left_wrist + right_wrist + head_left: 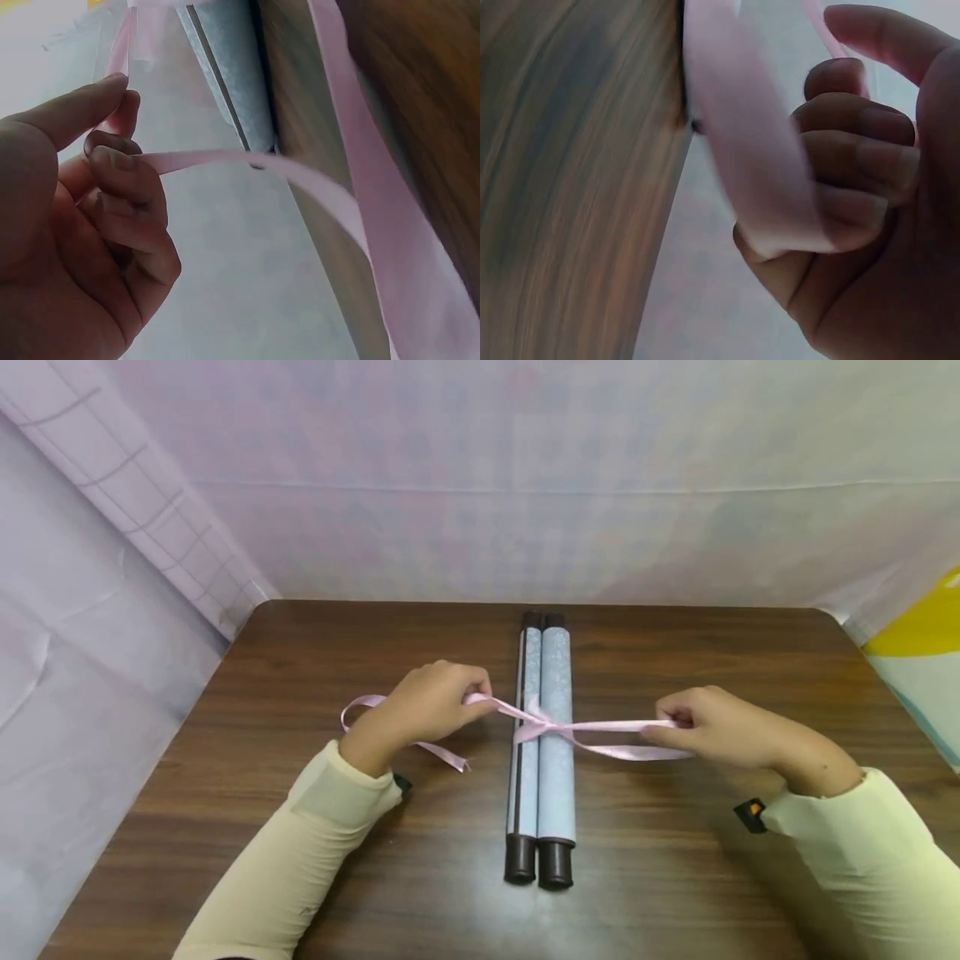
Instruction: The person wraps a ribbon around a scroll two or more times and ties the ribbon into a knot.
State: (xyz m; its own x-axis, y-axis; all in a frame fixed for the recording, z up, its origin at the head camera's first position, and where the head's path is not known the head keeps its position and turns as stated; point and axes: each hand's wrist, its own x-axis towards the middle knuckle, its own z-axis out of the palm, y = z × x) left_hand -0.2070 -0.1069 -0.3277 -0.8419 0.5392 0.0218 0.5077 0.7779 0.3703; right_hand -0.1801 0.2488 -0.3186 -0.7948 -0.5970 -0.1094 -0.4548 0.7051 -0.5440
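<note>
Two pale blue scroll rolls (557,793) with dark brown end knobs lie side by side on the table, pointing away from me. A pink satin ribbon (607,726) crosses their middle, with a knot and a small loop on top. To the left of the rolls, my left hand (427,702) pinches the ribbon between thumb and curled fingers, and a loose tail hangs past the wrist. On the other side my right hand (720,727) grips another ribbon length, drawn out nearly straight. In the right wrist view a wide ribbon loop (757,150) curves across the curled fingers.
The brown wood-grain table (247,777) has rounded far corners. Behind it hangs a pale, wrinkled sheet (510,510), with white sheeting (67,652) along the left side. A yellow patch (918,618) shows beyond the right edge.
</note>
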